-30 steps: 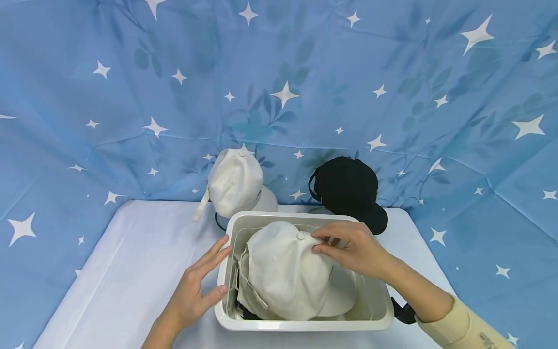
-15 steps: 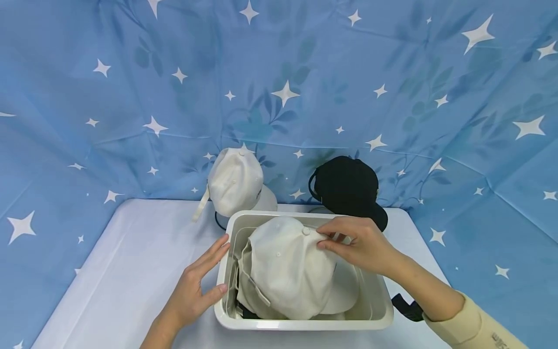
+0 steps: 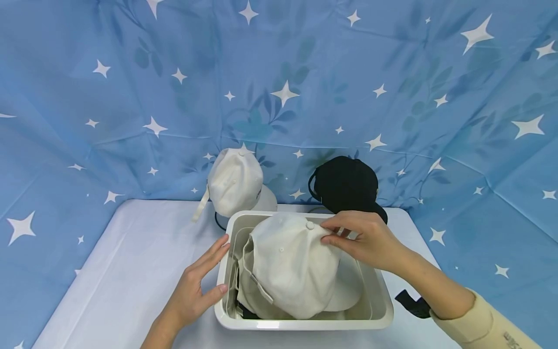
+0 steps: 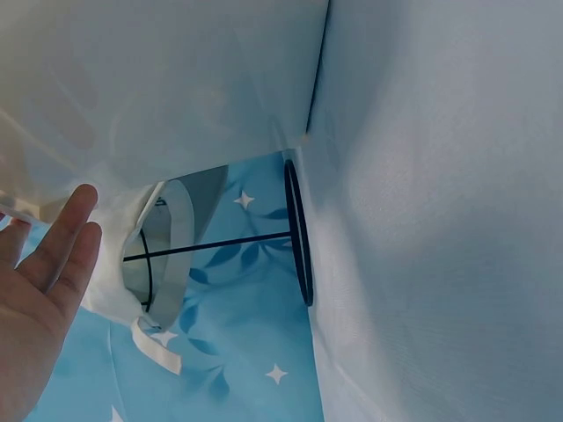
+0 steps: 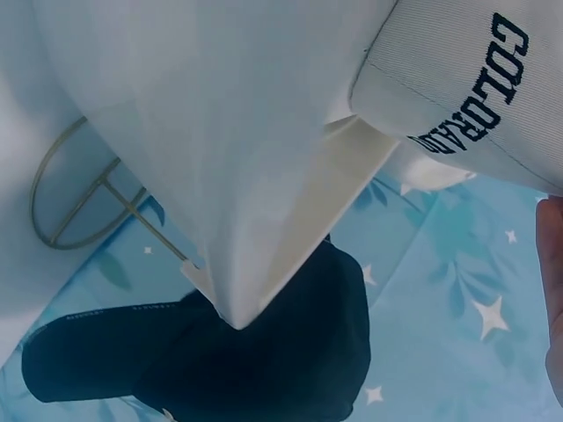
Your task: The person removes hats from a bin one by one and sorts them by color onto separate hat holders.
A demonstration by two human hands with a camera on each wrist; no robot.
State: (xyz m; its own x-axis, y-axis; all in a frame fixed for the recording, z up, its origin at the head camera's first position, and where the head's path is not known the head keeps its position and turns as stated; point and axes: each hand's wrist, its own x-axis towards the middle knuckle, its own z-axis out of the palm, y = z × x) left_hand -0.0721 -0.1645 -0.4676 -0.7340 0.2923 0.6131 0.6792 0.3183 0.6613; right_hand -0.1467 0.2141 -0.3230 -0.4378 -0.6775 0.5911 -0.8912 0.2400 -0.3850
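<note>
In the head view my right hand (image 3: 366, 240) pinches the crown of a white baseball cap (image 3: 292, 266) near its top button. The cap overlaps a white plastic bin (image 3: 305, 325), its brim pointing right; dark COLORADO lettering on the cap (image 5: 475, 88) shows in the right wrist view. Beneath it, cream fabric and something black show in the bin's left end, mostly hidden. My left hand (image 3: 189, 291) rests with straight fingers and thumb at the bin's left rim; its fingers (image 4: 66, 233) are extended beside the bin wall (image 4: 176, 79) in the left wrist view.
Behind the bin, a white cap (image 3: 235, 184) sits on a black wire stand (image 4: 299, 233) at left. A black cap (image 3: 346, 186) sits on a gold wire stand (image 5: 84, 198) at right. A black strap (image 3: 411, 304) lies right of the bin; a starry blue curtain (image 3: 279, 72) surrounds the table.
The right hand has drawn the white cap's crown slightly up and to the right, away from the bin's left end. My left hand and the bin have stayed in place.
</note>
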